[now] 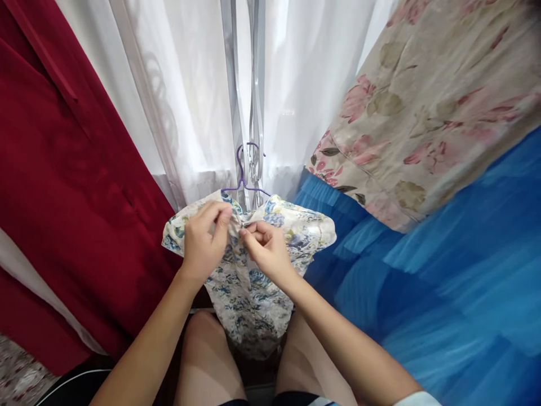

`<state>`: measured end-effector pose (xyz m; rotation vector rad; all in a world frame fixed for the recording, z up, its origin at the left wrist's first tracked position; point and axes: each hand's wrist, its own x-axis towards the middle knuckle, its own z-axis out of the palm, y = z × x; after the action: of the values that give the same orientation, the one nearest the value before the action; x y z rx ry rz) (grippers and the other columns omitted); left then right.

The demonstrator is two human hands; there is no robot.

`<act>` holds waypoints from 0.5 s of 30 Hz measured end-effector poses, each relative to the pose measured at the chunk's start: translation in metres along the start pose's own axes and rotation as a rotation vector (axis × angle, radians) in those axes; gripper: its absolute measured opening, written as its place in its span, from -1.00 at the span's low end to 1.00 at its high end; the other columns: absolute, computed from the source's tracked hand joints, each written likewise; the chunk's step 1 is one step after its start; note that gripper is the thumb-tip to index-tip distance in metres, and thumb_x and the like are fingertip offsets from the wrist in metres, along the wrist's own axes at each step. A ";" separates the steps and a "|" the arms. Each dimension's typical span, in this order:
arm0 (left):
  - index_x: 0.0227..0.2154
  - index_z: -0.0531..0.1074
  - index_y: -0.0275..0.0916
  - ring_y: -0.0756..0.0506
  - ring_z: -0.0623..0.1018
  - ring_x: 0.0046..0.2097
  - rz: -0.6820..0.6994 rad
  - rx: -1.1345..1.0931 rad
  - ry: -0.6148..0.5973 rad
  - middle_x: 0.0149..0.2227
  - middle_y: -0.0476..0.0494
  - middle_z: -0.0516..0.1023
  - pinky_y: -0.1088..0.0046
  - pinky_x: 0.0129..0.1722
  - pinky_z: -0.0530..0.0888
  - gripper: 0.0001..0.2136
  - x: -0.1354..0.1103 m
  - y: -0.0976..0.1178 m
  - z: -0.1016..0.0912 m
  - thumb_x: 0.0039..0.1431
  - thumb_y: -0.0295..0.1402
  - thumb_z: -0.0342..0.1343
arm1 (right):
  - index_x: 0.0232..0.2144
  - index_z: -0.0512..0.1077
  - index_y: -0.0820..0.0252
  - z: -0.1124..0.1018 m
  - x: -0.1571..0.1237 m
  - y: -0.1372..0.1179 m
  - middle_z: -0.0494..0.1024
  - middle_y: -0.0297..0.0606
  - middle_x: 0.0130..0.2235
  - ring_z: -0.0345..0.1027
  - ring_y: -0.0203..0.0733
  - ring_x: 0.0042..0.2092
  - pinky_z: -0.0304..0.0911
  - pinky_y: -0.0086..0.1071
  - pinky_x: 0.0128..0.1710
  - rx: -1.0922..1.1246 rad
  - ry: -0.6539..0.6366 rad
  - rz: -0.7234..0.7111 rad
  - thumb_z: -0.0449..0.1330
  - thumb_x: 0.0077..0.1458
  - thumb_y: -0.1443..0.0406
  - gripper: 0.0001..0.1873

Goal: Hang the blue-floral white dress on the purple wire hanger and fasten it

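So both your hands are busy right in the middle, up at the neckline of the floral top [249,299]. Your left hand [209,234] has its thumb and fingers bunched on the cloth on the 10 o'clock side of the neck opening, and your right hand [266,245] has its fingertips pinched on the front edge, just beside the left one. Can't tell if there's a button or something under your fingertips, too small and half covered

The top itself hangs on a purple hanger [242,181], shoulders spread to 9 and 3 o'clock, body dropping toward 6 o'clock with the hem between your legs [209,361]. The hanger's hook pokes up at 12, in among some shiny grey strips [234,62] that run down in front of the white curtains [194,79]

Further out, you've got a big dark red cloth [80,186] filling the 9 to 10 o'clock side. Around 1 to 2 o'clock there's a beige cloth [406,118] with pink flowers, and it overlaps the bright blue ruffled fabric [443,299] that takes up 3 to 4 o'clock. Down near 7 there's a black thing [78,386] with a thin white line, cut off by the edge of view
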<state>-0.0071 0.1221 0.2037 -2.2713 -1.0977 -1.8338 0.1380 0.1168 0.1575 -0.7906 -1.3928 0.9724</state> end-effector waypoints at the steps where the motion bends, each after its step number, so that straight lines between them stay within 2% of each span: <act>1: -0.28 0.48 -0.27 -0.03 0.50 -0.26 -0.042 -0.029 0.091 -0.34 -0.06 0.50 0.49 -0.20 0.41 -0.80 0.004 -0.006 -0.005 0.37 -0.30 0.02 | -0.54 0.24 0.13 0.000 -0.003 0.006 0.19 -0.53 -0.71 -0.01 -0.42 -0.66 -0.13 -0.48 -0.63 -0.027 0.002 -0.002 0.19 0.17 0.17 -0.68; 3: -0.27 0.47 -0.28 0.00 0.48 -0.27 -0.141 -0.108 0.286 -0.34 -0.04 0.48 0.53 -0.22 0.41 -0.80 0.013 -0.027 -0.017 0.36 -0.28 0.03 | -0.54 0.23 0.13 -0.003 -0.012 0.015 0.19 -0.53 -0.70 -0.02 -0.41 -0.65 -0.14 -0.47 -0.61 -0.066 -0.018 0.017 0.18 0.18 0.18 -0.68; 5: -0.29 0.46 -0.28 0.03 0.47 -0.28 -0.276 -0.234 0.477 -0.35 -0.01 0.46 0.57 -0.23 0.41 -0.83 0.019 -0.060 -0.028 0.34 -0.31 0.06 | -0.54 0.23 0.14 -0.009 -0.022 0.017 0.19 -0.52 -0.69 -0.02 -0.41 -0.64 -0.14 -0.47 -0.60 -0.098 -0.031 0.041 0.18 0.19 0.19 -0.69; 6: -0.31 0.45 -0.28 0.05 0.46 -0.29 -0.381 -0.344 0.575 -0.36 0.00 0.45 0.59 -0.24 0.41 -0.86 0.020 -0.078 -0.032 0.33 -0.34 0.08 | -0.54 0.23 0.14 -0.013 -0.027 0.017 0.19 -0.52 -0.69 -0.02 -0.41 -0.64 -0.14 -0.47 -0.59 -0.118 -0.035 0.049 0.17 0.19 0.20 -0.69; 8: -0.33 0.42 -0.27 0.09 0.46 -0.34 -0.681 -0.666 0.728 -0.40 0.04 0.45 0.63 -0.26 0.42 -0.90 0.011 -0.111 -0.035 0.32 -0.43 0.06 | -0.55 0.23 0.15 -0.019 -0.035 0.015 0.19 -0.51 -0.68 -0.01 -0.40 -0.63 -0.14 -0.46 -0.59 -0.161 -0.049 0.058 0.17 0.19 0.20 -0.69; 9: -0.35 0.40 -0.28 0.09 0.47 -0.37 -0.832 -0.809 0.760 -0.42 0.04 0.45 0.63 -0.26 0.44 -0.88 0.003 -0.124 -0.033 0.32 -0.48 0.03 | -0.55 0.24 0.15 -0.021 -0.039 0.014 0.20 -0.50 -0.67 0.00 -0.40 -0.62 -0.12 -0.46 -0.58 -0.177 -0.057 0.061 0.18 0.19 0.20 -0.68; 11: -0.37 0.37 -0.30 0.08 0.47 -0.42 -1.061 -0.984 0.751 -0.47 0.01 0.46 0.60 -0.28 0.47 -0.83 -0.020 -0.140 -0.024 0.31 -0.57 -0.06 | -0.55 0.26 0.17 -0.025 -0.045 0.018 0.22 -0.48 -0.65 0.03 -0.39 -0.60 -0.09 -0.46 -0.57 -0.184 -0.073 0.070 0.19 0.18 0.19 -0.68; 13: -0.33 0.39 -0.32 0.06 0.49 -0.45 -1.170 -1.030 0.692 -0.48 -0.04 0.48 0.56 -0.32 0.49 -0.81 -0.049 -0.144 -0.009 0.28 -0.61 -0.10 | -0.55 0.27 0.17 -0.030 -0.052 0.027 0.24 -0.47 -0.66 0.05 -0.38 -0.60 -0.07 -0.46 -0.56 -0.157 -0.067 0.104 0.19 0.18 0.17 -0.68; 15: -0.23 0.43 -0.31 0.03 0.53 -0.43 -1.223 -1.097 0.640 -0.43 -0.07 0.53 0.55 -0.34 0.50 -0.82 -0.078 -0.139 0.008 0.27 -0.58 -0.07 | -0.53 0.29 0.16 -0.037 -0.060 0.042 0.24 -0.48 -0.68 0.04 -0.38 -0.63 -0.08 -0.45 -0.58 -0.106 -0.020 0.158 0.19 0.18 0.14 -0.67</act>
<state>-0.0785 0.1912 0.0786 -0.6024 -1.7113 -3.9277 0.1753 0.0834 0.0921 -0.9844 -1.4240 1.0370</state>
